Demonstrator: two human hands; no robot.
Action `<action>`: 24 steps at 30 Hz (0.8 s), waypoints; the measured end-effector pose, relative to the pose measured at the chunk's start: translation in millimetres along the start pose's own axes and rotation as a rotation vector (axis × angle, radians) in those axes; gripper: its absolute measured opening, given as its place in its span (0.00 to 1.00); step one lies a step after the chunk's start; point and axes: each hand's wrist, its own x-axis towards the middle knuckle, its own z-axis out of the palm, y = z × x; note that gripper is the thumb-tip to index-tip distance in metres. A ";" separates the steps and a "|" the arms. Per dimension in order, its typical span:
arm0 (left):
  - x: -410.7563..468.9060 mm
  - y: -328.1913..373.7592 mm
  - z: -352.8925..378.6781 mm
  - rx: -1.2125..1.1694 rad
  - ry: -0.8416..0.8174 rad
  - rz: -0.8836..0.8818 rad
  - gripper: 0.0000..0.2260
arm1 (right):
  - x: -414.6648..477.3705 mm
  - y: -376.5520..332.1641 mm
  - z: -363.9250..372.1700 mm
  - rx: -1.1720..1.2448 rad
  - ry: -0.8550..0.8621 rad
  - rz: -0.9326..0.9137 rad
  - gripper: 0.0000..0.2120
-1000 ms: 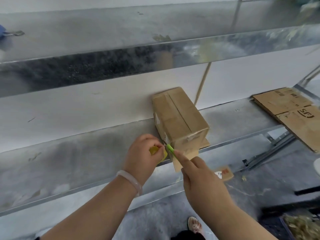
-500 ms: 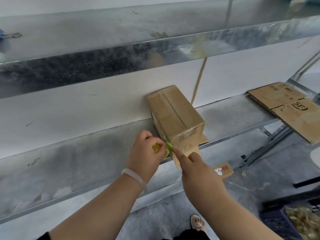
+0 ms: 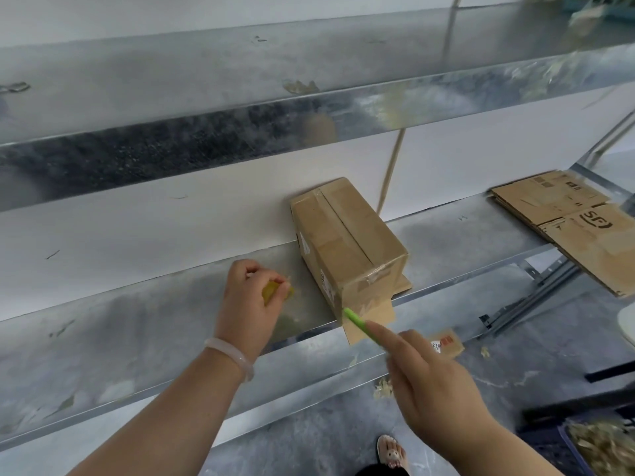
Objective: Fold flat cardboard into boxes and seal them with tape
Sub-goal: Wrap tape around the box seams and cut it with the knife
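I find one box [image 3: 347,242] folded up, lying lengthwise on the shelf [image 3: 171,321]. Clear tape [image 3: 378,271] covers its top seam and near end. A loose flap [image 3: 381,312] juts from under that end, past the shelf edge. A green tool [image 3: 359,321] touches the box's near lower corner. Flat cardboard [image 3: 577,228] lies stacked at the shelf's right end, well apart, overhanging the edge.

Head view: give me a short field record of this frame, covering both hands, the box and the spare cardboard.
box: flaps closed, clear tape at its near end, lying on the metal shelf
left hand: grips a yellow object, partly hidden, left of the box
right hand: holds a green tool, tip at the box's near lower corner
flat cardboard: stacked at the shelf's right end
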 end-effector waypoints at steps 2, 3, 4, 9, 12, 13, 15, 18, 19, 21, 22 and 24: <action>1.1 -12.9 0.3 0.059 -0.015 -0.010 0.03 | -0.4 18.7 -6.8 0.083 0.175 0.041 0.20; 0.9 -19.0 1.6 0.100 -0.023 -0.015 0.04 | 1.9 29.3 -9.8 0.106 0.252 0.129 0.18; 0.1 -24.0 3.7 0.138 -0.031 -0.022 0.05 | 6.3 42.2 -12.0 0.118 0.297 0.244 0.17; -8.0 -37.5 22.1 0.268 -0.044 -0.012 0.12 | 45.2 115.1 -13.2 0.096 0.106 0.597 0.16; -10.0 -41.4 32.6 0.319 -0.081 -0.023 0.13 | 71.9 150.9 -6.8 0.008 -0.034 0.611 0.16; -12.5 -45.5 36.3 0.323 -0.088 -0.029 0.13 | 79.4 161.4 -3.4 -0.023 -0.067 0.610 0.16; -20.4 -53.6 42.2 0.299 -0.087 -0.079 0.10 | 91.7 179.2 3.1 -0.071 -0.119 0.602 0.15; -31.6 -62.5 49.0 0.277 -0.097 -0.180 0.09 | 104.1 202.6 11.5 -0.140 -0.196 0.585 0.15; -33.8 -63.1 50.3 0.280 -0.105 -0.204 0.09 | 106.7 208.7 13.1 -0.173 -0.221 0.573 0.16; -37.1 -61.1 52.1 0.280 -0.097 -0.213 0.13 | 109.6 217.6 13.8 -0.214 -0.255 0.553 0.16; -39.0 -56.9 52.1 0.268 -0.067 -0.213 0.16 | 110.1 219.2 13.0 -0.217 -0.263 0.543 0.17; -41.8 -36.6 50.0 0.190 0.053 -0.234 0.20 | 109.4 215.1 10.8 -0.158 -0.216 0.515 0.20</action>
